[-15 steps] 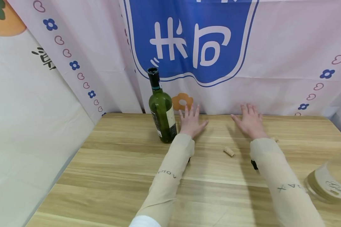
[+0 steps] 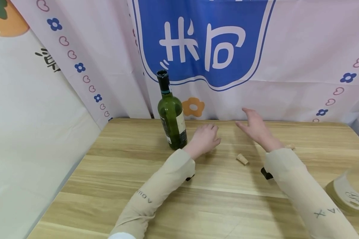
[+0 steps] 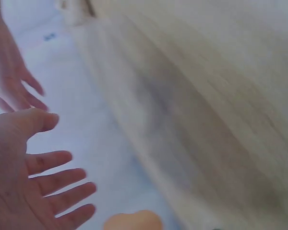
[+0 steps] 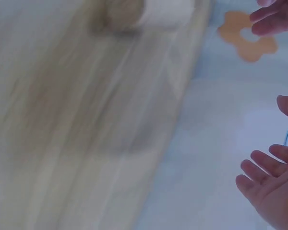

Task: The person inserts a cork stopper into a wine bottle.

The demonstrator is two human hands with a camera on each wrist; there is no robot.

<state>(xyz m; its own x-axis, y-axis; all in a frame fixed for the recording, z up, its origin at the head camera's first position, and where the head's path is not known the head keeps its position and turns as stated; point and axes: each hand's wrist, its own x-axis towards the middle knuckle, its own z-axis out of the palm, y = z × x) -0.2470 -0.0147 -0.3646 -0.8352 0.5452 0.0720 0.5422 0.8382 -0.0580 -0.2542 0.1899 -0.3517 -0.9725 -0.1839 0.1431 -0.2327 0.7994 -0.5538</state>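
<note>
My left hand (image 2: 203, 137) hovers over the back of the table, just right of a green wine bottle (image 2: 172, 122) that stands upright with a dark neck sleeve and a pale label. In the left wrist view the fingers (image 3: 62, 181) of that hand are spread and hold nothing. Across from it my right hand (image 2: 258, 131) hangs above the back edge, thumb apart from the fingers, palm facing inward and bare in the right wrist view. Between the forearms a cork (image 2: 242, 159) lies on its side. Another cork (image 2: 290, 146) is partly hidden behind the right wrist.
A large clear container (image 2: 344, 196) with a cream label stands at the right, partly out of view. The wooden table (image 2: 107, 172) ends at the back against a hanging cloth (image 2: 293, 66) with a blue emblem. Another white cloth (image 2: 27, 139) hangs at the left.
Both hands have turned from palms down with fingers spread toward the back edge to palms facing inward. The left hand has drawn back toward me. Bottle and corks stay put.
</note>
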